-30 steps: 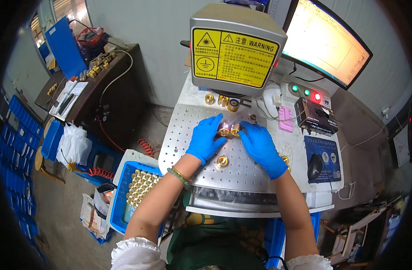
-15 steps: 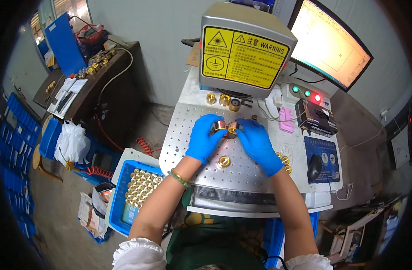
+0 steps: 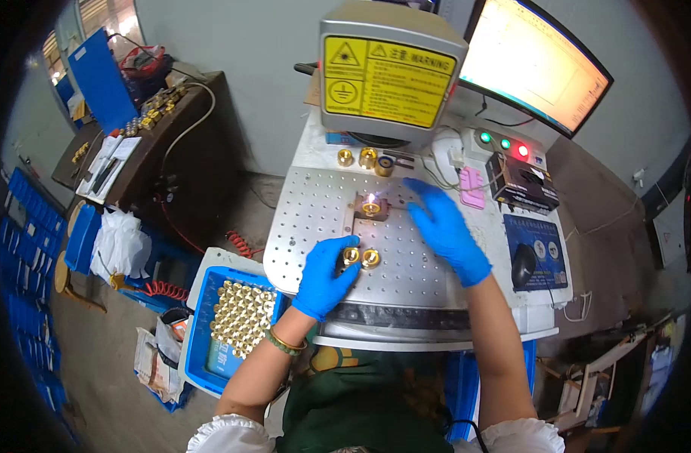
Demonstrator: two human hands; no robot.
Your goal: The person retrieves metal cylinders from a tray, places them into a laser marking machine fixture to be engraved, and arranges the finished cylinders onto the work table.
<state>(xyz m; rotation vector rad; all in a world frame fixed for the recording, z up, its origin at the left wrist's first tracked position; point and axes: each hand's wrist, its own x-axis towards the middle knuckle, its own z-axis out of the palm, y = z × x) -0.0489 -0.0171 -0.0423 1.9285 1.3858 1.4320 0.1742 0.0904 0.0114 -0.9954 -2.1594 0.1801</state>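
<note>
My left hand (image 3: pixel 326 276), in a blue glove, pinches a round brass fitting (image 3: pixel 351 257) low over the perforated metal plate. Right beside it a second brass fitting (image 3: pixel 371 259) rests on the plate. Farther back, another brass piece (image 3: pixel 371 208) sits in a small dark fixture (image 3: pixel 382 216), with a bright violet-white glow on top. My right hand (image 3: pixel 447 232), gloved too, is empty with fingers apart, to the right of that fixture. Above the far end of the plate is the grey machine head (image 3: pixel 455 47) with its yellow warning label.
Several brass pieces (image 3: pixel 367 157) stand behind the plate. A blue bin (image 3: pixel 197 340) holding many fittings is at lower left. On the right are a button box (image 3: pixel 538 157), a black carton (image 3: pixel 521 185), a pink object (image 3: pixel 472 189), a mouse (image 3: pixel 524 266) and a monitor (image 3: pixel 538 60).
Both hands have parted from the fixture. My left hand has come nearer with a fitting, beside the one on the plate; my right hand has opened and moved right. A glow has appeared.
</note>
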